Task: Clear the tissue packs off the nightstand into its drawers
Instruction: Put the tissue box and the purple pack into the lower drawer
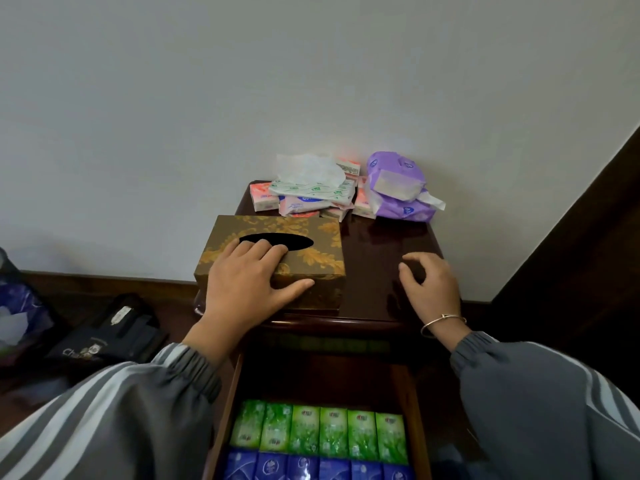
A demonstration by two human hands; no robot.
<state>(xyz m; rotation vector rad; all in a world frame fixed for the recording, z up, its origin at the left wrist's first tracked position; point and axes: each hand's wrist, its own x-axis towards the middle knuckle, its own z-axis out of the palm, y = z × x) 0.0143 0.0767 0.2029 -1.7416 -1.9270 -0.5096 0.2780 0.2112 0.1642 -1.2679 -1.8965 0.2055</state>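
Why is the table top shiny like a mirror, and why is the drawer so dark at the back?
In the head view, the polished nightstand faintly mirrors the right hand; also in the head view, the back of the drawer sits in shadow under it, so only the green packs in front catch light.

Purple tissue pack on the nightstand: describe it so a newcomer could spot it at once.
Find the dark wooden nightstand against the pale wall. At its back right corner, right of the heap of pink and white packs, lies the purple pack. It is the only purple one on top, soft and crumpled, with a white tissue poking out.
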